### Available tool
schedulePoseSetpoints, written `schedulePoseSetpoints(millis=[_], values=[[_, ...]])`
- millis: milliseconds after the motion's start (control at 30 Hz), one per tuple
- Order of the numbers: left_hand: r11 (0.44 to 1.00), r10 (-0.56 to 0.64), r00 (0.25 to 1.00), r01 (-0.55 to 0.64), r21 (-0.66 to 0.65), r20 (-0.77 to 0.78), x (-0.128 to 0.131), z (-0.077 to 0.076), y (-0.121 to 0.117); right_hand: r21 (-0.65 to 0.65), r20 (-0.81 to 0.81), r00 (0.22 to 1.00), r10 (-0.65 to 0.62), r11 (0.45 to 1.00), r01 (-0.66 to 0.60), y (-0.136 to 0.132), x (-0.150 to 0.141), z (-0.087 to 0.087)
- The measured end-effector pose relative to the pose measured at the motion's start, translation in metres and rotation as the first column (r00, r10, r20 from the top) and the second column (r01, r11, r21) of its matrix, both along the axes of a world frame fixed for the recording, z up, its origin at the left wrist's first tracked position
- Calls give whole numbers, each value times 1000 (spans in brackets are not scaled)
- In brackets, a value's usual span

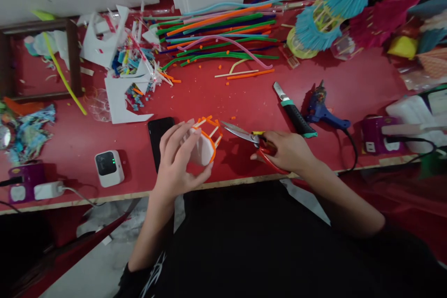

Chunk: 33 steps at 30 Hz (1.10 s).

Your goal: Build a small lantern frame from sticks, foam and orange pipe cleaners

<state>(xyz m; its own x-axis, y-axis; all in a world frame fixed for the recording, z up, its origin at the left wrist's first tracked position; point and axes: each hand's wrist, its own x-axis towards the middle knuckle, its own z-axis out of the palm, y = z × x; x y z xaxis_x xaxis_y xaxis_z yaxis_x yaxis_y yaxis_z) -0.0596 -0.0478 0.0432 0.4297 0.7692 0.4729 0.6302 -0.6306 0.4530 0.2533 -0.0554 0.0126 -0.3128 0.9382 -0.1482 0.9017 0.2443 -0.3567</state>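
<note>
My left hand [179, 158] is wrapped around a small craft piece [204, 149], a white rounded base edged in orange with pale sticks rising to an orange rim. Its open stick side faces right. In my right hand [288, 149] is a pair of scissors [240, 133] with red handles, gripped by the handles. The metal blades point left, their tips just right of the orange rim and apart from it. Whether the blades are fully closed is hard to see. Partly under my left hand lies a black phone [157, 135].
Right of the scissors lie a utility knife [293, 111] and a blue glue gun [324, 109] with its cord. Pipe cleaners [223, 28] spread across the back. Paper scraps [122, 98] and a wooden frame [75, 60] are at left. A white device [109, 168] sits near the front edge.
</note>
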Motion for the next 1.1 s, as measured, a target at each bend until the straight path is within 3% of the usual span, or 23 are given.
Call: schedulePoseSetpoints(millis=[367,600,933,1100], values=[[988,-76,990,91,127,-118,5,2,1,-29,-27,999,-21,999,20,3,2,7],[989,-82,989,96,112,-121,4,-1,0,-33,-30,1000,0,999,-1,4,1,7],[991,-69,992,80,107,-106,3,0,-2,82,-60,997,46,996,-41,0,1,1],[998,-66,991,68,17,-116,3,-2,-3,86,-57,997,58,995,-53,0,1,-2]])
